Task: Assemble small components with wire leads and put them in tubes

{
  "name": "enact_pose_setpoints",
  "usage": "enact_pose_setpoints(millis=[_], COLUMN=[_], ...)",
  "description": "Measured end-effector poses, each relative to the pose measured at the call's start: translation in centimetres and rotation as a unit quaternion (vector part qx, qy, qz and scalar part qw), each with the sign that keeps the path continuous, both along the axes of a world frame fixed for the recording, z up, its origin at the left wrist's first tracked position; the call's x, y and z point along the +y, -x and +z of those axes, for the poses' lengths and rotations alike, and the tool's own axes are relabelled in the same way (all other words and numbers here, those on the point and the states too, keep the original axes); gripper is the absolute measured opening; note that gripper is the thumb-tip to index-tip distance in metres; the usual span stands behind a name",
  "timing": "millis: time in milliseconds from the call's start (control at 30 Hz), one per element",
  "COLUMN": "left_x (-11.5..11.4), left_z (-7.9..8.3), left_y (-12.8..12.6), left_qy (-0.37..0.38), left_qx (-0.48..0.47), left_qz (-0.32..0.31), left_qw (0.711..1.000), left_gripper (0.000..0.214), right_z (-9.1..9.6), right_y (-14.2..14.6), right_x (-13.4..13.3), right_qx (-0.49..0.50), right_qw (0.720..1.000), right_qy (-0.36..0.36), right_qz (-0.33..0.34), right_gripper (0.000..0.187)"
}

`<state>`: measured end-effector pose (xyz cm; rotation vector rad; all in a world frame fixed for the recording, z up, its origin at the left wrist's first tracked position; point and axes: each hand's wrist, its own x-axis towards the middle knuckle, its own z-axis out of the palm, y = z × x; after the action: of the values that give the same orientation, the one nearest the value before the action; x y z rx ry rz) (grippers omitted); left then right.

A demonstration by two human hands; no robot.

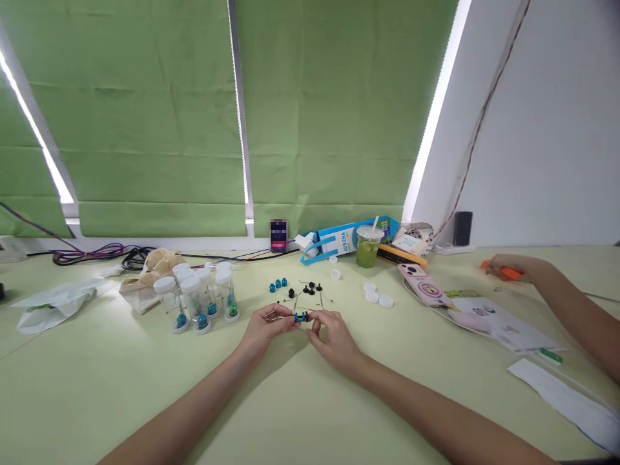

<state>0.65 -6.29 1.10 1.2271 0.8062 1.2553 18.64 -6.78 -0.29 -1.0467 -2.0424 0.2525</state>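
My left hand (268, 327) and my right hand (330, 333) meet over the pale green table (145, 387), both pinching a small blue part with thin metal wires (301, 316). The fingers of each hand are closed on it. Just beyond lie loose blue beads (278, 284) and small black knobs (310, 288). Left of my hands stands a cluster of clear vials with white caps (198, 294), some holding blue or green pieces.
White caps (378, 296) lie right of the parts. A pink phone (422, 283), papers (498, 320), an iced drink cup (368, 245) and a blue carton (339, 240) sit further back. Another person's hand (508, 266) holds an orange thing at right. Cables and a cloth bag lie left.
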Motion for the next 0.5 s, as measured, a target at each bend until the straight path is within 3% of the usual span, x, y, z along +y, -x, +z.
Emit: enact_pose_setpoints(millis=[167,367,500], left_x=[0.05,0.01,0.01], left_z=[-0.09,-0.10,-0.19], left_y=[-0.05,-0.03,-0.01], left_qy=[0.004,0.001,0.000], left_qx=[0.002,0.002,0.005], left_qz=[0.005,0.003,0.001], left_qw=[1.000,1.000,1.000], left_gripper=[0.018,0.017,0.016], right_z=[0.26,0.67,0.74], right_y=[0.01,-0.07,-0.04], right_x=[-0.19,-0.40,-0.40], right_qx=[0.004,0.024,0.011], right_qw=[1.000,0.999,1.000], right_qy=[0.000,0.013,0.016], right_qz=[-0.022,-0.029,-0.013], right_gripper=[0.011,0.028,0.023])
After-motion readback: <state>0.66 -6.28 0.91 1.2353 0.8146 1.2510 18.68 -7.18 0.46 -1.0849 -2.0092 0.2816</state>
